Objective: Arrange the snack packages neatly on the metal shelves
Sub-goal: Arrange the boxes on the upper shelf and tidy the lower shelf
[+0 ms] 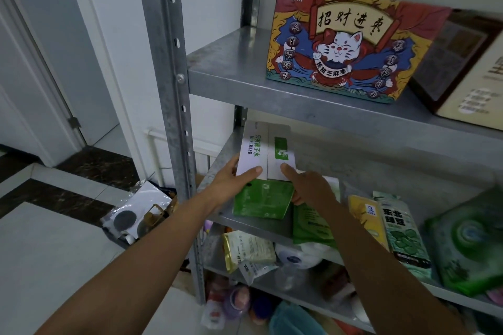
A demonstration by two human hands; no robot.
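Two grips on one white-and-green carton [265,149]. The left grip [234,185] holds its near left corner, thumb on the top face and fingers underneath. The right grip [310,187] pinches the near right corner. The carton sits over the left end of the middle shelf [381,168].

- Directly beneath both grips: green pouch [261,202], flat on the shelf.
- Under the right grip's wrist: second green pouch [310,223].
- Right of the right grip: yellow packet [366,217], teal bean bag [405,236], large green pack [468,239].
- Above the grips, on the upper shelf [231,81]: cat-print box [340,46], upright.
- Below the grips: gold-and-white packet [247,250].
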